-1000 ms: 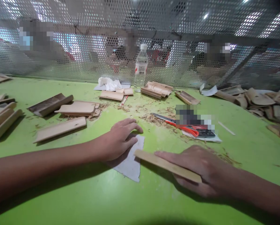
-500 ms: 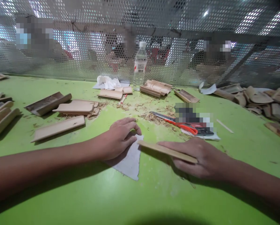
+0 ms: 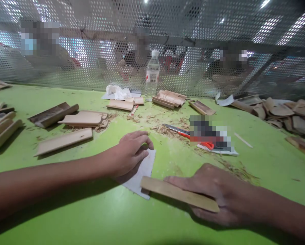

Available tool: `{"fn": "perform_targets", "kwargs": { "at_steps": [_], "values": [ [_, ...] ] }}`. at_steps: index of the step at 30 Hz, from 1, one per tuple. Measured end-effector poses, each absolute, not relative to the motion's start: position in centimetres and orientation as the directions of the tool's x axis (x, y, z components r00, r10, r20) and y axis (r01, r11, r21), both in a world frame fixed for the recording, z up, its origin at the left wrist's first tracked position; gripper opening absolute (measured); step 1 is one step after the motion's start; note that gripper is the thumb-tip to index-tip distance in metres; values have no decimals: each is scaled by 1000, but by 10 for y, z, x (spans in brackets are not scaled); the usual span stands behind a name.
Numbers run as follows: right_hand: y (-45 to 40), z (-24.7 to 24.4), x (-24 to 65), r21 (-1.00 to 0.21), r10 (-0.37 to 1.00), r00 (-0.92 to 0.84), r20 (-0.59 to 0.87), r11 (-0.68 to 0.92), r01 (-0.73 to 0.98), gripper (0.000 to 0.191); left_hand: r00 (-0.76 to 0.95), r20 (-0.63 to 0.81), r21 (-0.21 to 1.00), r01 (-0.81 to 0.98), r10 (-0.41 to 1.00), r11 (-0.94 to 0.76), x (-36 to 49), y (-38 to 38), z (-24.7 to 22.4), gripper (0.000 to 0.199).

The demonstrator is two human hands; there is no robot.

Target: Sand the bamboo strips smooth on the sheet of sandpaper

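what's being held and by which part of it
The right hand holds a bamboo piece by its long edges, toward its right end. The left hand lies on the gray sheet, no grip visible.

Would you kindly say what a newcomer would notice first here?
Probably the right hand, in the right foreground, holding a pale strip with one end over the grey sheet at the left hand. Next, perhaps the clear bottle at the back of the green table, or the red-orange handle beyond the right hand.
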State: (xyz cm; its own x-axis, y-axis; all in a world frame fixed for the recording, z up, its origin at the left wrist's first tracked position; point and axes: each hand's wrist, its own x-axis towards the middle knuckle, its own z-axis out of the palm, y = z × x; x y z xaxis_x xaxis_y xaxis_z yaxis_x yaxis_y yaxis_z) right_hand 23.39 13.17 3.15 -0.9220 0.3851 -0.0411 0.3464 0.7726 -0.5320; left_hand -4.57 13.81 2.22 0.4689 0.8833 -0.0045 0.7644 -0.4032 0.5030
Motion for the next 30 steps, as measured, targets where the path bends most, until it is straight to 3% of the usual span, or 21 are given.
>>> {"fn": "perform_targets", "kwargs": {
  "at_steps": [6,11,17,24,27,30],
  "values": [
    [137,31,234,-497,524,-852,-11,736,460,48,475,-8,493,767,880,-409,-45,138,22,20],
    [130,30,231,-575,366,-929,-54,749,329,53,457,-30,500,776,889,-383,-44,137,25,22],
    [138,28,237,-616,413,-910,21,722,314,50,472,-1,492,768,882,-410,-45,135,24,24],
    [134,24,236,-659,366,-929,56,712,241,49,476,25,488,762,879,-426,-43,135,21,32],
    [126,28,224,-778,547,-835,68,553,299,25,487,30,464,767,873,-443,-41,134,16,32],
    [123,34,208,-912,785,-614,78,306,274,37,496,64,428,770,866,-472,-40,132,11,27]
  ]
}}
